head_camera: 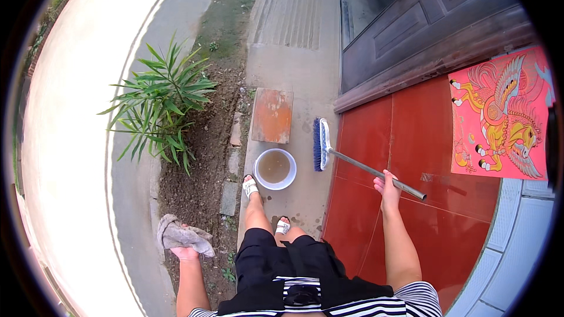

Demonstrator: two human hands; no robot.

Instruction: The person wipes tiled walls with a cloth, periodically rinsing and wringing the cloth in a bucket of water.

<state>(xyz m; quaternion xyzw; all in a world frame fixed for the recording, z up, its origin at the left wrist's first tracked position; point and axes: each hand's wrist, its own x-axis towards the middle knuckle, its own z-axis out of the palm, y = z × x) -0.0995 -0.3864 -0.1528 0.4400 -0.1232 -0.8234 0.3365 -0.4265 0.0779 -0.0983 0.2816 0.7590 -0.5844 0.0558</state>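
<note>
My right hand grips the grey metal handle of a push broom near its upper end. The broom head, white with blue bristles, is at the far end of that handle, close to the foot of the red tiled wall. Out to the left, over the soil strip, my left hand holds a crumpled greyish cloth, which hides most of the fingers. In front of my feet stands a white plastic basin with murky brown water in it.
Beyond the basin is a worn orange-red block on the concrete walkway. A leafy green plant grows from the soil bed at left. The red tiled wall, with a pink horse poster, and a dark panelled door bound the right.
</note>
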